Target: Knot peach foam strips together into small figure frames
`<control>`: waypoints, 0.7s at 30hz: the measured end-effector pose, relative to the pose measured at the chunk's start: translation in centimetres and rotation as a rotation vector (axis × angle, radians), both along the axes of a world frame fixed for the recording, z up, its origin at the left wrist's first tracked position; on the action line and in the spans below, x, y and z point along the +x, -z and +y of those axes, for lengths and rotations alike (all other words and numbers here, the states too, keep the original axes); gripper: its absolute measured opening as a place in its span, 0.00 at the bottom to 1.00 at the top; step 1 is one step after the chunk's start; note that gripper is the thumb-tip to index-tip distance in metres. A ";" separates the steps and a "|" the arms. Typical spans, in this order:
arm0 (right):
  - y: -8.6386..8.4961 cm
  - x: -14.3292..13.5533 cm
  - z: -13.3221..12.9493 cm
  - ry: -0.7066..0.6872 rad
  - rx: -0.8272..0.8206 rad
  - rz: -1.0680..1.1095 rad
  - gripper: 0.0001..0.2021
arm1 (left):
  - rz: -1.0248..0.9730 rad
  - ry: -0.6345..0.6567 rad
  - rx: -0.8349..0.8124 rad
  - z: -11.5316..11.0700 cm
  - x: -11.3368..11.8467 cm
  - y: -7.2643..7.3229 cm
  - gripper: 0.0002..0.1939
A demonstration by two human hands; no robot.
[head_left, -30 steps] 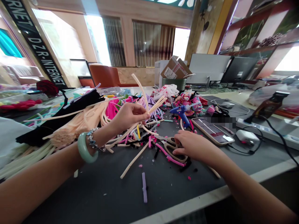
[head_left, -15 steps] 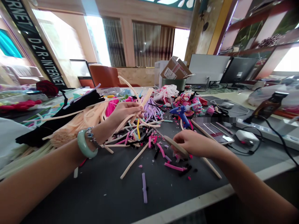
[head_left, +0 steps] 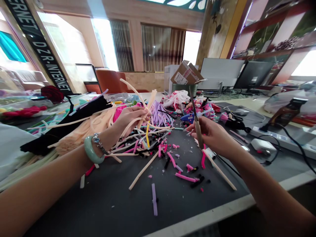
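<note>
My left hand (head_left: pixel 133 118), a jade-green bangle and a silver bracelet at its wrist, pinches a bundle of thick beige chenille stems (head_left: pixel 151 100). Their ends fan out above and to the right of the fingers, and one long stem curls up to the left. In my right hand (head_left: pixel 209 133) is a beige-handled tool (head_left: pixel 198 131) with a narrow dark blade pointing up; whether it has a second blade is hidden. Partly behind that hand lies a blue glue gun (head_left: pixel 187 118). Cut stem pieces (head_left: pixel 171 159) in pink, black and beige are scattered between the hands.
Left of my hand lie piles of beige stems (head_left: pixel 81 131) and black stems (head_left: pixel 49 135). Purple stems (head_left: pixel 160 113) are heaped beyond. A power strip (head_left: pixel 278 135), a white charger (head_left: pixel 263 146) with cables and hair clippers (head_left: pixel 286 112) sit at the right. Monitors (head_left: pixel 221 72) stand behind.
My right hand has risen, and the tool has swung from pointing left over the table to upright, now in front of the glue gun. My left hand keeps its hold on the stems, almost unmoved.
</note>
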State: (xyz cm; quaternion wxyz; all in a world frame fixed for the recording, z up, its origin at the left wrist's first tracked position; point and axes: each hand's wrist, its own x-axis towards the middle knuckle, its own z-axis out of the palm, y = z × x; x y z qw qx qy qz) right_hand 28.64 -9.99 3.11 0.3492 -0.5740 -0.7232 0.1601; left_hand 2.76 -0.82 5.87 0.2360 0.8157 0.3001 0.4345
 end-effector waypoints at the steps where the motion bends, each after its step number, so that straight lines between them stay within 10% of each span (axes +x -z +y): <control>1: 0.0 -0.2 0.0 -0.011 0.032 -0.013 0.08 | -0.010 -0.003 -0.026 0.0 -0.1 0.1 0.14; 13: 0.2 -2.0 -0.7 0.032 0.061 -0.270 0.26 | -0.176 -0.006 -0.307 -0.8 0.7 0.3 0.07; 21: 0.5 -2.4 -0.9 0.052 0.139 -0.430 0.25 | -0.118 0.072 -0.220 -1.0 1.0 1.1 0.10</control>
